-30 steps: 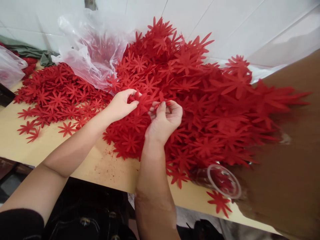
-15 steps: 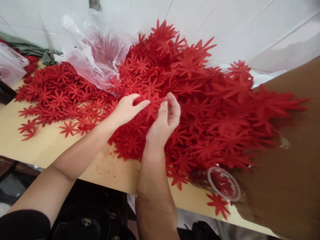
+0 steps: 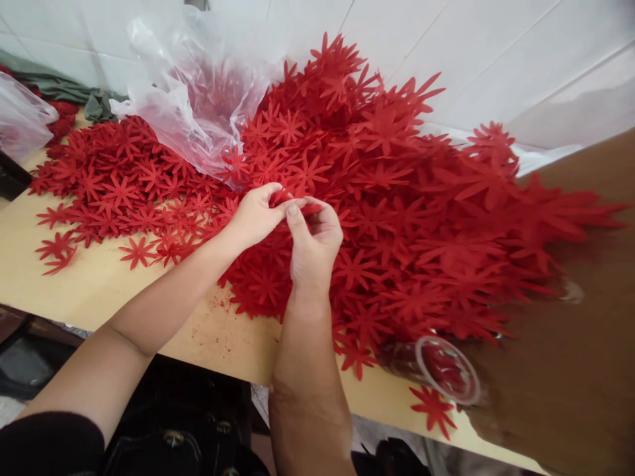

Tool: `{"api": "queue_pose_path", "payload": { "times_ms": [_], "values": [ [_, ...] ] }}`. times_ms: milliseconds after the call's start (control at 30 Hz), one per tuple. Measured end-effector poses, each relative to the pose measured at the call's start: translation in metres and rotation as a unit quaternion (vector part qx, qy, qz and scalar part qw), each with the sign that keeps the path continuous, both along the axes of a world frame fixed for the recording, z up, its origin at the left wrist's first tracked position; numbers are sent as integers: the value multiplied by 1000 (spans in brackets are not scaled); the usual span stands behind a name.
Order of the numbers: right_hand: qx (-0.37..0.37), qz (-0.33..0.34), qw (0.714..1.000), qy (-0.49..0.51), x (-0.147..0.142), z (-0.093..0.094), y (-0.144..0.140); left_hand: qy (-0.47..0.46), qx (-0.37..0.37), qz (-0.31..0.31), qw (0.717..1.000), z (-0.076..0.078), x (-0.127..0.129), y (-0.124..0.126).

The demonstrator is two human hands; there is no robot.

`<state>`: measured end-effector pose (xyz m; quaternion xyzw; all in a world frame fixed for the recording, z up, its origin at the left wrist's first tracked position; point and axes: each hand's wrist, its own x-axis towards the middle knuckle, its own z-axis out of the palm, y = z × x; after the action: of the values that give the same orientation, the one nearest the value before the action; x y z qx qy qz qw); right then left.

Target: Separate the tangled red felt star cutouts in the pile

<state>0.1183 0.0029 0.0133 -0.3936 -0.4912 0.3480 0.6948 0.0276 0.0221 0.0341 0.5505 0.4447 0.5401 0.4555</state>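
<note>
In the head view, we are working at the near face of a big heap of red flower cut-outs point(image 3: 387, 218) that is spreading over the pale wooden table point(image 3: 99, 291). Our left hand point(image 3: 255, 215) and right hand point(image 3: 312, 241) are meeting fingertip to fingertip, and both are pinching, thumbs against forefingers, a red cut-out point(image 3: 296, 199) that is sitting right at the top of the pile between them; how many layers we are gripping we cannot tell. We are judging the piece to be very light, thin and floppy, likely to cling to its neighbours, so taking it near the centre rather than by a narrow petal seems safer against tearing. A crumpled clear plastic bag point(image 3: 193, 99) is lying behind our hands, and a clear cup point(image 3: 446, 367) is lying on its side near the table edge.
</note>
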Motion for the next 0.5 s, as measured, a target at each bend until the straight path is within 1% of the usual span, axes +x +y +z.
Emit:
{"api": "queue_pose_path", "payload": {
  "times_ms": [100,167,267,333,367,433,500],
  "values": [
    [-4,-13,1000,-11,0,-2,0,30,-10,12,999,-2,1,1],
    [-5,-32,999,-15,2,-4,2,24,-18,-5,1000,-1,0,-1],
    [-1,-88,996,2,6,-8,6,-4,-14,-60,998,5,-1,-4],
    [9,-133,991,22,7,-10,9,-2,-1,-102,995,9,-3,-5],
    [14,-150,988,28,8,-10,10,7,5,-113,994,11,-4,-6],
    [22,-173,984,30,8,-11,11,30,13,-109,994,12,-5,-5],
    [28,-191,981,27,8,-11,11,48,16,-84,995,10,-6,-3]
  ]
}}
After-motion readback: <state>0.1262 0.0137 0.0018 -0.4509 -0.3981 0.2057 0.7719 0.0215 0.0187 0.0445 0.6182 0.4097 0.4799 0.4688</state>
